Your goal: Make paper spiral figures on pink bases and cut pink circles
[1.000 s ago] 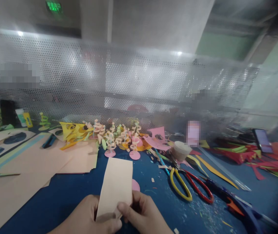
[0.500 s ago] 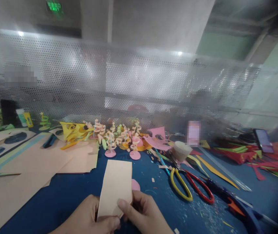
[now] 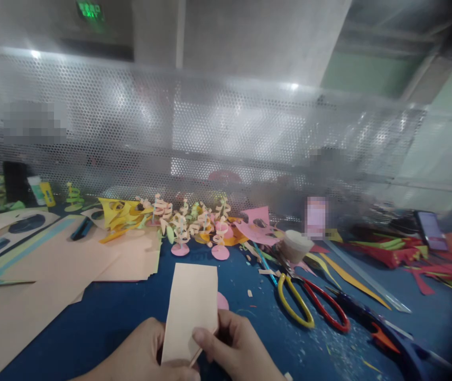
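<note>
A folded cream paper point(image 3: 192, 307) is held upright between both hands, low in the middle of the head view. My left hand point(image 3: 142, 352) is closed on its lower left edge, the thumb near the bottom of the frame. My right hand point(image 3: 236, 344) pinches the lower right side, thumb on the front face and fingers curled behind. Just behind the paper's right edge, part of a pink paper disc point(image 3: 222, 301) shows on the blue table. Behind it stand several spiral paper pieces, two on pink round bases point(image 3: 220, 252).
Large cream sheets point(image 3: 122, 254) cover the left side. Scissors with yellow and red handles point(image 3: 326, 307) lie right of my hands, beside a white cup point(image 3: 296, 246) and a blue glue gun point(image 3: 392, 338). A perforated metal screen point(image 3: 226, 127) stands behind the table.
The paper has shifted slightly to the right and tilts a little differently. My left thumb has moved lower and right along its bottom edge. My right hand keeps its pinch.
</note>
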Demonstrator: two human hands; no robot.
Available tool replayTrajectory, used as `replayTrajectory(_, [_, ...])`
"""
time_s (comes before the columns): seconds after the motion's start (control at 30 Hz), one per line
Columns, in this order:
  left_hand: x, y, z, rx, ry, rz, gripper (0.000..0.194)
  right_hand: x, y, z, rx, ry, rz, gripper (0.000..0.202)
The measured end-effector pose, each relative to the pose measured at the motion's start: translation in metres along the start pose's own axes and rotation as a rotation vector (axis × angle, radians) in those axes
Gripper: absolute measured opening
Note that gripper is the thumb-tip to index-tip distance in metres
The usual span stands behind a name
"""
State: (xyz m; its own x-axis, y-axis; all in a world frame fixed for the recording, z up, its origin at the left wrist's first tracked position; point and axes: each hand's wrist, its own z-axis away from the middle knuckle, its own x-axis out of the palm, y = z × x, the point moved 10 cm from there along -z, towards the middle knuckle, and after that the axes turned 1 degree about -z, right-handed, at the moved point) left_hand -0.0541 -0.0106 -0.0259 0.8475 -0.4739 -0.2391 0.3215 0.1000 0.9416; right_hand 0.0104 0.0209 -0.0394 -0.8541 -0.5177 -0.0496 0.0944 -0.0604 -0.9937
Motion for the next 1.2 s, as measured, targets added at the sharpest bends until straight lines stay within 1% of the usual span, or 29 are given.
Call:
replayTrajectory(0.07, [0.001,0.0,0.0,-0.001,-0.012,0.007,0.018,0.0,0.0,0.001,-0.002,-0.002,0.022,0.055])
replayTrajectory(0.2, [-0.002,-0.011,0.003,-0.117,0.043,-0.05,0.012,0.0,-0.002,0.002,-0.023,-0.002,0.054,0.055])
replayTrajectory(0.3, [-0.003,-0.014,0.007,-0.191,0.069,-0.033,0.019,-0.001,-0.004,0.001,-0.07,-0.008,0.018,0.048])
replayTrajectory(0.4, [-0.004,-0.016,0.009,-0.241,0.092,0.049,0.032,-0.002,-0.005,0.0,-0.101,-0.01,-0.03,0.042])
replayTrajectory(0.53, [-0.003,-0.015,0.007,-0.209,0.062,0.079,0.045,-0.003,-0.007,-0.001,-0.099,-0.009,-0.039,0.043])
replayTrajectory(0.6, [-0.003,-0.016,0.006,-0.206,0.052,0.053,0.047,-0.002,-0.007,-0.001,-0.085,-0.017,-0.041,0.044])
replayTrajectory(0.67, [-0.004,-0.014,0.005,-0.171,0.041,0.007,0.046,-0.001,-0.008,0.0,-0.082,-0.025,-0.047,0.044])
replayTrajectory(0.7, [-0.004,-0.01,0.004,-0.134,0.03,-0.013,0.043,-0.001,-0.008,0.0,-0.085,-0.026,-0.049,0.044])
replayTrajectory(0.77, [-0.005,0.002,0.002,-0.005,0.018,-0.048,0.037,-0.002,-0.009,0.001,-0.095,-0.023,-0.041,0.044])
replayTrajectory(0.83, [-0.009,0.012,0.002,0.094,0.046,-0.068,0.033,-0.003,-0.009,0.001,-0.097,-0.016,-0.016,0.045])
replayTrajectory(0.87, [-0.011,0.013,0.002,0.115,0.066,-0.079,0.033,-0.004,-0.009,0.0,-0.095,-0.007,-0.001,0.045])
replayTrajectory(0.9, [-0.013,0.012,0.001,0.113,0.081,-0.092,0.035,-0.005,-0.009,0.0,-0.091,0.004,0.016,0.046])
replayTrajectory(1.0, [-0.013,-0.002,0.001,0.009,0.095,-0.1,0.038,-0.007,-0.008,0.0,-0.071,0.032,0.057,0.049])
replayTrajectory(1.07, [-0.012,-0.009,0.0,-0.042,0.097,-0.071,0.042,-0.006,-0.008,0.0,-0.065,0.026,0.065,0.049])
replayTrajectory(1.2, [-0.012,-0.015,-0.001,-0.102,0.093,0.017,0.055,-0.006,-0.012,-0.001,-0.095,0.027,0.007,0.047])
